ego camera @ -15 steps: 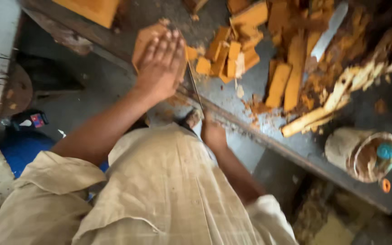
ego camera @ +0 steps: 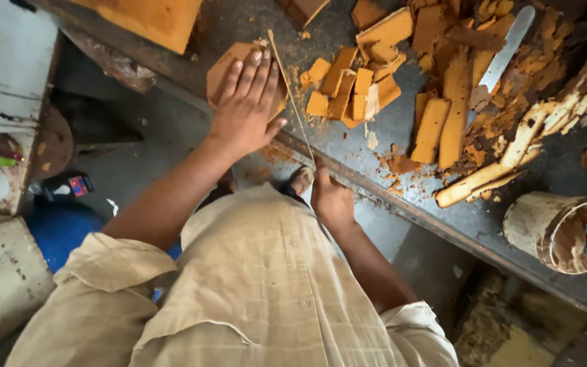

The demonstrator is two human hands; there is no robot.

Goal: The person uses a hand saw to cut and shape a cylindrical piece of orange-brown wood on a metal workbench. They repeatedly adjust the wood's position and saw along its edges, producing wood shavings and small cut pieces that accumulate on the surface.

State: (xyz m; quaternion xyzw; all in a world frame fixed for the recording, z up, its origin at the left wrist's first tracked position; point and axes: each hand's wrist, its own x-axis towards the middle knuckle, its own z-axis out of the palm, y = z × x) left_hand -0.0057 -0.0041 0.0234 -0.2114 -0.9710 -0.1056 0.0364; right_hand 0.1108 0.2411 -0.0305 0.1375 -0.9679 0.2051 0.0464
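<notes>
Dressed in a loose beige shirt [ego camera: 259,285] of thin woven cloth with faint checks, creased across the front. Short sleeves, each ending in a folded cuff: the left sleeve [ego camera: 113,261] wide and flaring above the elbow, the right sleeve [ego camera: 416,323] paler at its hem. Raised seams running across the chest and shoulders. Both forearms bare below the cuffs. No watch, ring or band visible on the left hand [ego camera: 246,112] or the right hand [ego camera: 331,200]. Nails short on the left hand's fingers [ego camera: 256,68]. Worn sandals [ego camera: 300,180] on the feet, glimpsed past the shirt's edge, mostly hidden.
</notes>
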